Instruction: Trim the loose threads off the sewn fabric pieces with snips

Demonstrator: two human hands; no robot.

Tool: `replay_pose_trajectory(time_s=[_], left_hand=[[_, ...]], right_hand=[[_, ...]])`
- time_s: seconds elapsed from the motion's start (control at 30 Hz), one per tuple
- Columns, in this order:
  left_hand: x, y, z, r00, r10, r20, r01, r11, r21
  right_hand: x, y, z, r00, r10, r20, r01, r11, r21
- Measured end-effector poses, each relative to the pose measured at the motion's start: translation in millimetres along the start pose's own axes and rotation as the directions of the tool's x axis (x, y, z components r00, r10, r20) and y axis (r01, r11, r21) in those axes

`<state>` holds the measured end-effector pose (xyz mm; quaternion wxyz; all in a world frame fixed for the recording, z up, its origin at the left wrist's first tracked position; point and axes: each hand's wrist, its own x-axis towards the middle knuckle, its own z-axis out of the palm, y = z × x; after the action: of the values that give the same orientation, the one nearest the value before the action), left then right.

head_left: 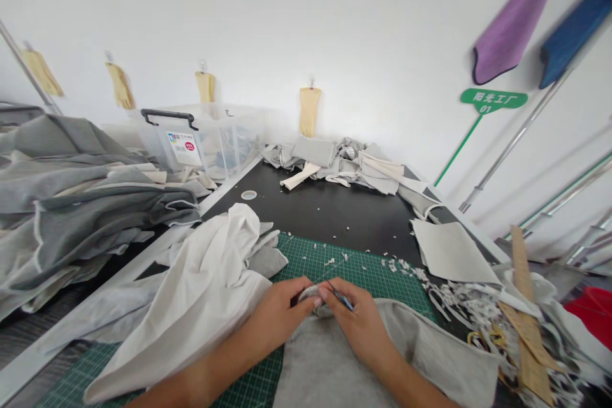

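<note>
My left hand (282, 309) pinches the gathered edge of a grey cloth (315, 366), thumb and fingers pressed together. Close beside it, my right hand (358, 322) is closed around a slim pointed tool (342, 298) with a dark, bluish body; its exact kind is hard to make out. The right fingertips also touch the bunched edge. Part of the cloth drapes to the right under my right forearm. Beneath lies a green gridded cutting mat (301, 258). A crumpled white cloth (201, 293) rests left of my left hand, partly behind that forearm.
Piled grey fabric (95, 204) fills the left side, near a clear plastic box (224, 146). Folded cloths (335, 159) line the table's back. A tape roll (248, 195) lies on the black tabletop. At right are scraps (468, 306), wooden rulers (521, 268) and gold-handled scissors (495, 336).
</note>
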<state>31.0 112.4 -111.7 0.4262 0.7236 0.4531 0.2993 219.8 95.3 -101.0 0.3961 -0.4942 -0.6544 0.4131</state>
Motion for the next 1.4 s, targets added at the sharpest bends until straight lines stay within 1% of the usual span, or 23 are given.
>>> replay_pose_trajectory(time_s=[0.17,0.33,0.4,0.63,0.73,0.9,1.07,1.2,1.3,1.4], left_hand=[[-1.1,-0.6,0.8,1.000,-0.015,-0.009,0.016,0.999,0.037],[-2.1,-2.4,3.5,0.998,-0.026,-0.049,0.030,0.996,0.082],[-2.3,-2.6,4.7,0.999,-0.020,-0.049,0.024,0.996,0.087],[-2.7,1.5,4.0,0.999,0.028,-0.028,-0.028,1.000,0.004],[-2.2,0.1,3.8,1.000,0.011,-0.018,-0.011,1.000,0.004],[-1.6,0.4,3.2,0.999,-0.015,-0.052,0.016,1.000,0.007],[-1.4,3.1,2.3,0.997,-0.040,-0.060,0.042,0.998,0.035],[-1.3,2.0,3.0,0.997,-0.038,-0.065,0.041,0.998,0.049],[-1.3,0.8,3.1,0.999,-0.020,-0.046,0.022,0.999,0.045],[-0.7,-0.4,2.9,1.000,0.007,-0.017,-0.007,1.000,0.006]], right_hand=[[2.1,4.0,1.0,1.000,-0.003,0.000,0.003,1.000,0.001],[4.4,8.1,1.9,0.996,0.073,-0.051,-0.074,0.997,-0.011],[4.4,8.0,1.4,0.995,0.085,-0.051,-0.086,0.996,-0.012],[3.5,6.8,-0.2,0.998,0.054,-0.038,-0.054,0.999,0.008],[4.5,8.5,0.0,0.998,0.056,-0.038,-0.056,0.998,0.005],[5.8,10.4,1.0,0.998,0.035,-0.044,-0.036,0.999,-0.027],[4.2,13.5,3.0,0.999,0.034,-0.019,-0.035,0.998,-0.054],[3.6,11.7,3.4,0.999,0.010,-0.034,-0.011,0.999,-0.033],[4.4,8.7,2.3,0.998,0.037,-0.046,-0.038,0.999,-0.006],[5.1,7.4,0.3,0.996,0.074,-0.055,-0.073,0.997,0.013]])
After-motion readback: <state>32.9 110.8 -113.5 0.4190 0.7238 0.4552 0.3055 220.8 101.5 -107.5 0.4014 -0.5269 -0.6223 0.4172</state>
